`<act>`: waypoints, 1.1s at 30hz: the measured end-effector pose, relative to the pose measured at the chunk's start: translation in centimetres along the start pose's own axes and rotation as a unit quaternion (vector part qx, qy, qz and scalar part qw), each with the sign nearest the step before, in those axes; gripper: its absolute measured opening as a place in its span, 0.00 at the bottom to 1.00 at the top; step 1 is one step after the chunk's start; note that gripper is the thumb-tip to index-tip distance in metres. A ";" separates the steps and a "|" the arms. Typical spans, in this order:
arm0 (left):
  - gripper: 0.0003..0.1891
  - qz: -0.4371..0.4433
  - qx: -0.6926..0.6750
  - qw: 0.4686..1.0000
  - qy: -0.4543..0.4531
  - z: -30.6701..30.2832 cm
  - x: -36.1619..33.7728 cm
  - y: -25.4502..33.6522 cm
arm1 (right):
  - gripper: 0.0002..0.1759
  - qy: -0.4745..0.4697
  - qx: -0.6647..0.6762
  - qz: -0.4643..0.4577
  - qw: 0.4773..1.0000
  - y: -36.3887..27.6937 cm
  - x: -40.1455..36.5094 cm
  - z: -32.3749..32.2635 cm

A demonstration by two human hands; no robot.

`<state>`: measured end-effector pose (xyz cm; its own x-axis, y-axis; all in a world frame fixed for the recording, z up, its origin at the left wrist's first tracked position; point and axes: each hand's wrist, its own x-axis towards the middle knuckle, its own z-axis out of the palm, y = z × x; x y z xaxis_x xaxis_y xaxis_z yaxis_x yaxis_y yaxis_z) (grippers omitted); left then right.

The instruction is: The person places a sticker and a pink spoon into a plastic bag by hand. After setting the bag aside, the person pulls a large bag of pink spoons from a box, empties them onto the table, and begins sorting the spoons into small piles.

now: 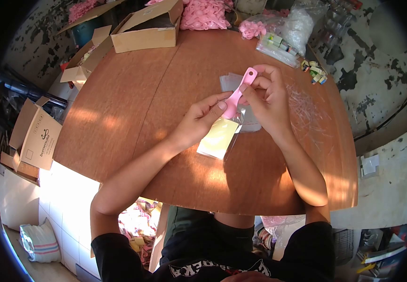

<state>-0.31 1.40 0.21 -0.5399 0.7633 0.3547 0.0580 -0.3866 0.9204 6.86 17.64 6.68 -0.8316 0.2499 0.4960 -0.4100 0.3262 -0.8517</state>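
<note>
My right hand (269, 101) grips a pink plastic handle (239, 91) with a hole at its top end, held upright over the brown table (133, 103). My left hand (203, 117) pinches the mouth of a clear plastic sleeve (220, 138) that holds a yellow piece, and the pink handle's lower end sits at that mouth. Both hands touch the pink handle near its middle. A small stack of clear sleeves (234, 82) lies flat just behind my hands.
An open cardboard box (147, 30) stands at the table's far edge beside a heap of pink parts (205, 14). Clear bags with coloured items (278, 47) lie at the far right. More cardboard boxes (36, 136) stand on the floor at left.
</note>
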 end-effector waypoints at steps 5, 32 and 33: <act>0.23 -0.016 -0.001 1.000 -0.002 0.0 0.0 -0.1 | 0.22 0.020 -0.010 0.002 1.000 -0.4 -0.1 0.0; 0.25 0.009 0.088 0.996 0.017 0.5 -0.4 0.4 | 0.20 0.077 -0.004 0.085 0.993 -1.2 -0.1 -0.3; 0.24 0.020 0.092 0.995 0.025 0.7 -0.5 0.3 | 0.20 0.077 -0.004 0.085 0.993 -1.0 0.0 -0.4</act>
<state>0.51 1.30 0.40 -0.5741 0.7212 0.3878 0.2314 -0.3114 0.9217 7.45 17.65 7.59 -0.8205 0.4387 0.3665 -0.2656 0.2753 -0.9239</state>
